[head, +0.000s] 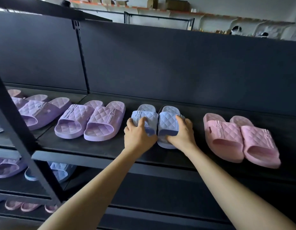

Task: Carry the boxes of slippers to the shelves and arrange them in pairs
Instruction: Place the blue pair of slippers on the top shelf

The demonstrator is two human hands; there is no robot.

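A pair of light blue quilted slippers stands side by side on the black shelf (94,150), toes toward the back panel. My left hand (139,135) grips the left blue slipper (147,117) over its strap, thumb on top. My right hand (182,133) grips the right blue slipper (167,120) the same way. A thin string links the two slippers between the straps. The heels are partly hidden under my hands.
A purple pair (89,120) sits to the left, with more purple slippers (39,110) farther left. A pink pair (240,138) sits to the right. Lower shelves hold purple, blue (61,171) and pink slippers (21,205). A black upright post (19,138) crosses the left foreground.
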